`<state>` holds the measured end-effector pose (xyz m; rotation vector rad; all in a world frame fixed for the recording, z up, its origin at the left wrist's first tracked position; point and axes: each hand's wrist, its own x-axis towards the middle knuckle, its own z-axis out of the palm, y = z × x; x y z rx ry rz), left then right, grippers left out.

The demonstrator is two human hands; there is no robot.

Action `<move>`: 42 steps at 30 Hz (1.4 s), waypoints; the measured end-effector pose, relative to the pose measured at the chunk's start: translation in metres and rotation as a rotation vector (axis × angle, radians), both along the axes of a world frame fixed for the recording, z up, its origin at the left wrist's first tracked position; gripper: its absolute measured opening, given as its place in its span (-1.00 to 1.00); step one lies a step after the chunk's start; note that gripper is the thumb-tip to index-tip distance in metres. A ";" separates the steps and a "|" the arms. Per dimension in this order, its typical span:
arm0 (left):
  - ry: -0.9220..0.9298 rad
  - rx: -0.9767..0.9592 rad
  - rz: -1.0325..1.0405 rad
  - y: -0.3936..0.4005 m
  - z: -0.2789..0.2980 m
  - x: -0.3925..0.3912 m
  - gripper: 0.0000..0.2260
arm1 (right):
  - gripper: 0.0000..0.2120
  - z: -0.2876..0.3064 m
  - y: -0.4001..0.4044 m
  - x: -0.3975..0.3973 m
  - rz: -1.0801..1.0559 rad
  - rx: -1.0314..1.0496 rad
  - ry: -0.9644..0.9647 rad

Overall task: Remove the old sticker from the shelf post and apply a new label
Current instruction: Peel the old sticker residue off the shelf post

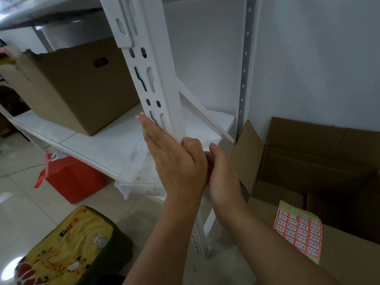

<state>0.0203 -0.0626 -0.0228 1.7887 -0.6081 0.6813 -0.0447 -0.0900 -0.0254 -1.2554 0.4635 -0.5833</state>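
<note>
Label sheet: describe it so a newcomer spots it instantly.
Start at the open brown cardboard boxes right of the white slotted metal shelf post. On the nearest box top lies a yellow-backed sheet of red-bordered handwritten number labels, the only red-and-white grid there.

Cardboard box [78,89], red bag [74,179]

White shelf post [156,64], red-and-white label sheet [299,231], brown cardboard box [74,83], red bag [74,179].
</note>
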 end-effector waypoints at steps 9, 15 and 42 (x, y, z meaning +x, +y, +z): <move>-0.039 0.028 -0.035 0.004 -0.010 0.004 -0.33 | -0.47 -0.002 0.001 0.003 -0.046 0.002 0.016; -0.066 -0.006 -0.118 0.015 -0.020 -0.001 -0.31 | -0.53 -0.002 0.000 0.002 -0.059 0.025 0.052; -0.418 0.045 -0.528 0.072 0.001 -0.007 -0.85 | -0.85 0.020 0.002 -0.051 0.023 -0.780 -0.269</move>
